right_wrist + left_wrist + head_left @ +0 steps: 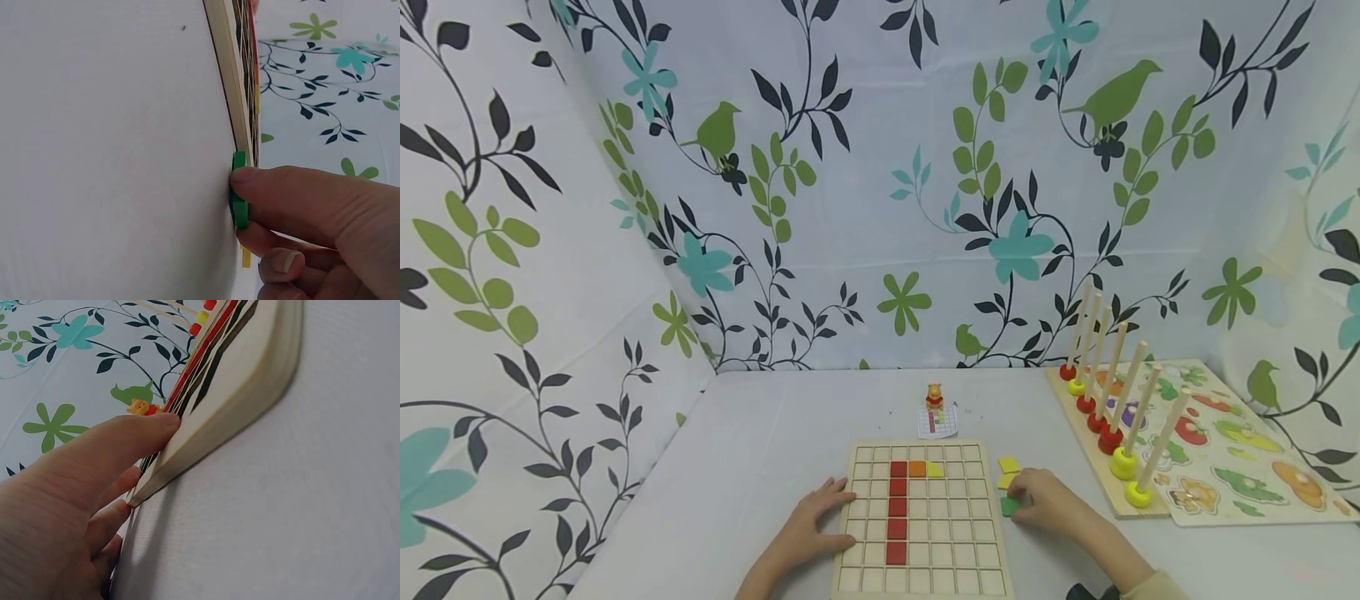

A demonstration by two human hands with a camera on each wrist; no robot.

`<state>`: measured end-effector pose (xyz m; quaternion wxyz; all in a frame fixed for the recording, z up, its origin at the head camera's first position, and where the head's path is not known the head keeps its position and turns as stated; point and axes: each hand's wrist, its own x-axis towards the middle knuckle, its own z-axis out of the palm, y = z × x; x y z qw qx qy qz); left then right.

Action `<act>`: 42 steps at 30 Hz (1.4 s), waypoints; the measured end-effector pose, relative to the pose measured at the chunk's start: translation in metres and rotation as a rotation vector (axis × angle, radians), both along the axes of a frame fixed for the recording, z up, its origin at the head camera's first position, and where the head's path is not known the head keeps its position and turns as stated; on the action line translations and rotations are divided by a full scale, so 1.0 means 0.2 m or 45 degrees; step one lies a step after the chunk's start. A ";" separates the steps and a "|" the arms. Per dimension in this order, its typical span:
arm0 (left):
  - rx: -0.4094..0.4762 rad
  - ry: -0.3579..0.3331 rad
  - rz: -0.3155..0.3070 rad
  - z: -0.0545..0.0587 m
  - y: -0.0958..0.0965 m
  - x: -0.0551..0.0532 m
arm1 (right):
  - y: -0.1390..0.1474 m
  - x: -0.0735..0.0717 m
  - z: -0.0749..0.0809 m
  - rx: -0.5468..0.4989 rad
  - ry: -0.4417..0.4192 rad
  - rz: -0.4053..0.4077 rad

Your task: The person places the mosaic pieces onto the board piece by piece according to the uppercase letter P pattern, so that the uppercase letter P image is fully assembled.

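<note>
A wooden grid board [955,533] lies on the table, with a column of several red square tiles [897,507] set in its cells. Right of the top red tile sit an orange tile [917,469] and a yellow piece [935,470]. My left hand [814,518] rests along the board's left edge, thumb and fingers touching it. Beside the right edge, my right hand [1047,500] pinches a green tile [240,215] between thumb and finger, low at the table. Loose yellow tiles [1008,463] lie just beyond that hand, one partly covered by it.
Behind the board stands a small bear figure [934,397] by a paper pattern card [937,422]. To the right are a wooden rack [1101,462] with upright pegs and coloured rings, and a vegetable puzzle board [1247,446]. A patterned cloth hangs behind the table.
</note>
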<state>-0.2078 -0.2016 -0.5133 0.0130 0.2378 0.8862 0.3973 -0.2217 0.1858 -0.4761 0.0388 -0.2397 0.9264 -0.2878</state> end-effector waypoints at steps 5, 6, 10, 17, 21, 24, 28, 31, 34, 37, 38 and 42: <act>-0.013 0.002 0.002 0.00 0.00 0.00 | 0.00 0.00 0.02 -0.043 0.034 0.027; -0.013 -0.002 0.002 0.00 0.00 0.00 | -0.01 -0.01 0.02 -0.055 0.043 0.035; -0.014 -0.004 0.001 0.00 0.00 0.00 | -0.03 -0.02 0.05 -0.090 0.074 0.065; -0.007 0.011 0.000 0.02 0.00 0.00 | -0.10 -0.03 0.10 -0.115 0.134 0.115; -0.007 0.001 0.005 0.02 0.01 0.01 | -0.14 -0.03 0.10 -0.150 0.159 0.151; -0.010 -0.009 0.011 0.02 0.01 0.01 | -0.17 -0.03 0.11 -0.182 0.156 0.184; -0.009 -0.025 0.011 0.01 0.01 0.01 | -0.21 -0.03 0.12 -0.200 0.123 0.202; -0.010 -0.021 0.006 0.00 0.01 0.01 | -0.24 -0.03 0.11 -0.213 0.130 0.209; -0.018 -0.004 0.002 0.00 0.01 0.01 | -0.26 -0.03 0.11 -0.218 0.148 0.228; -0.023 0.005 0.003 0.00 0.01 0.01 | -0.29 -0.04 0.12 -0.198 0.158 0.245; -0.023 0.008 0.004 0.00 0.00 0.01 | -0.30 -0.05 0.11 -0.187 0.163 0.251; -0.016 0.008 0.005 0.00 0.00 0.00 | -0.34 -0.06 0.11 -0.178 0.199 0.285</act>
